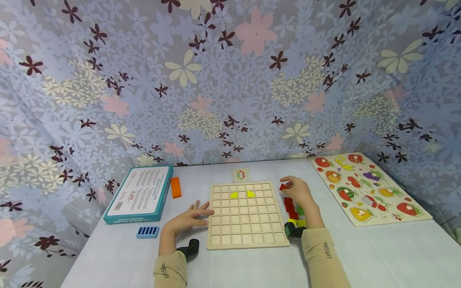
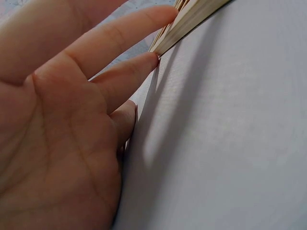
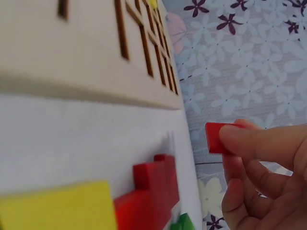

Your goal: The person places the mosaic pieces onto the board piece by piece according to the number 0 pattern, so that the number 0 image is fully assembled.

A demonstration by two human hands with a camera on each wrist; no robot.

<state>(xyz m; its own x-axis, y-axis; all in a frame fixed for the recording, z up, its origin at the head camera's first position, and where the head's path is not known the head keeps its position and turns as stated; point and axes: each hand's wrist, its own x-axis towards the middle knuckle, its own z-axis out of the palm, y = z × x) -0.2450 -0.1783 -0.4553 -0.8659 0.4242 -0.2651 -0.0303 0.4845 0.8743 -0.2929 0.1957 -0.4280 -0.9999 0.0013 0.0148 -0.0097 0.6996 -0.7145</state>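
Observation:
My right hand pinches a small red square tile between thumb and fingers, beyond the right edge of a wooden grid board. Below that hand lie several red tiles, with green and yellow pieces close by. Two yellow quarter-round tiles sit in separate cells of an upper row of the board. At the board's left side, my left hand has its fingers extended, fingertips right at the wooden edge.
Behind the board lies a small pattern card. To the left are a teal-edged box, an orange block and a blue slotted piece. A fruit puzzle board lies at the right, and a floral curtain hangs behind the table.

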